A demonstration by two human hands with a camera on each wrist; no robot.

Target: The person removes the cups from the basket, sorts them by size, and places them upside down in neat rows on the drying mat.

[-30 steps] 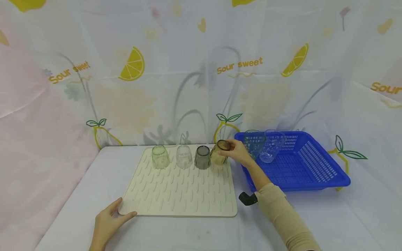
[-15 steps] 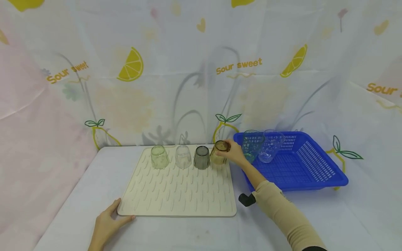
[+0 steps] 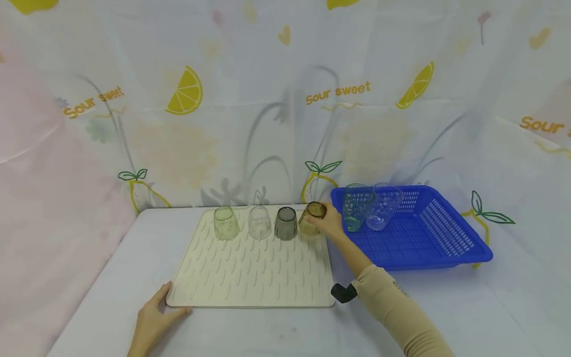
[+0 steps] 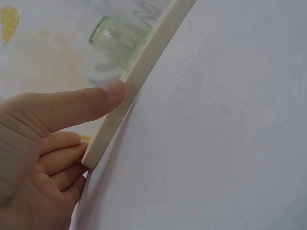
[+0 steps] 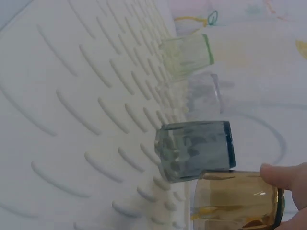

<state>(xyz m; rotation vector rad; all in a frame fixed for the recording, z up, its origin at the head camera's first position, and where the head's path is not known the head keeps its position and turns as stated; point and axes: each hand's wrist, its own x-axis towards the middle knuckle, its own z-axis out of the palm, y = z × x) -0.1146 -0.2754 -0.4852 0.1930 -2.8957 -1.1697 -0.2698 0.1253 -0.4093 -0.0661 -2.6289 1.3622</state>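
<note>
My right hand (image 3: 329, 220) grips an amber glass (image 5: 235, 199) by its upper end, thumb on the near side. That glass stands base up at the back right corner of a cream ridged drying mat (image 3: 250, 272). In a row to its left stand a dark grey glass (image 3: 286, 224), a clear glass (image 3: 259, 223) and a pale green glass (image 3: 226, 224), all base up. At the mat's front left corner, my left hand (image 3: 151, 320) holds the edge. In the left wrist view its thumb (image 4: 91, 103) lies along the front edge, its fingers bent around the corner.
Right of the mat stands a blue plastic basket (image 3: 446, 260). A teal-tinted glass (image 3: 357, 208) and a taller clear glass (image 3: 382, 208) lean inside its left end. A printed cloth (image 3: 250, 124) hangs behind the white-covered table (image 3: 267, 334).
My right hand and the amber glass have come down slightly at the mat's back corner, and the right forearm has shifted a little left. My left hand stays at its corner.
</note>
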